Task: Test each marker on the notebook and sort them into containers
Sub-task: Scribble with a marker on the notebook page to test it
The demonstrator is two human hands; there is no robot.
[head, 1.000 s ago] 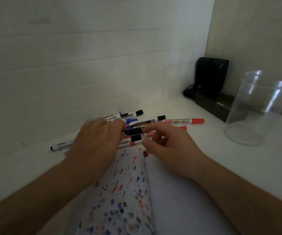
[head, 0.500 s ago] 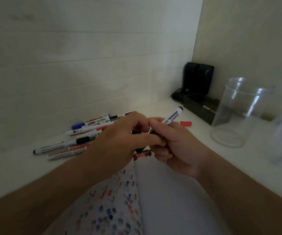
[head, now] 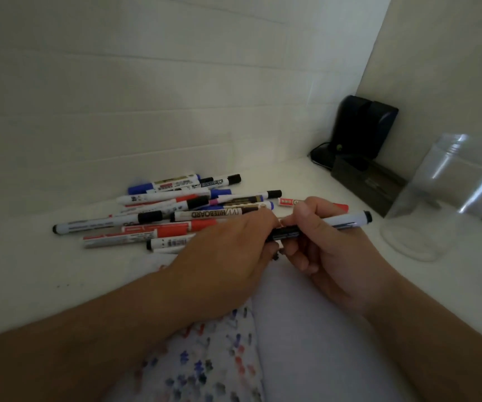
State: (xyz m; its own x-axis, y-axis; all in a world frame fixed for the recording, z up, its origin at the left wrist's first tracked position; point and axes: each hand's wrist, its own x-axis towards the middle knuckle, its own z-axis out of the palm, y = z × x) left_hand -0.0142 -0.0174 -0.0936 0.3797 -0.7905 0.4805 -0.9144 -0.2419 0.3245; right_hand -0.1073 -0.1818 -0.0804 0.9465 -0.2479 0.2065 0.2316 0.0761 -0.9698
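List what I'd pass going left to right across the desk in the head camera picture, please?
Pile of markers → left hand → marker held in the right hand → dark box by the corner → clear plastic jar. The open notebook lies nearer, under both arms.

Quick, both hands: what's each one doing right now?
Left hand: grips the black cap end of the marker.
Right hand: holds that marker's barrel.

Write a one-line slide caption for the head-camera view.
Both hands, left hand and right hand, grip a white black-capped marker above the open ink-dotted notebook, beside a clear plastic jar.
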